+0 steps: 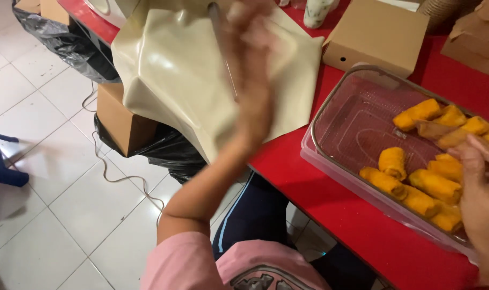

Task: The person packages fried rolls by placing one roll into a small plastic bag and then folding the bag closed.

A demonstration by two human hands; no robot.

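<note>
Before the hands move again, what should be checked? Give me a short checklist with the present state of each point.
1. Left hand sharp enough to judge its grip: not ok, it is blurred.
2. Beige sheet fully on the red table: not ok, it hangs over the edge.
3. Right hand at the tray: ok, it is over the fried rolls.
4. Right hand holds a roll: cannot tell.
5. Tray has free space: ok, its left part is bare.
6. Cardboard box apart from tray: ok.
</note>
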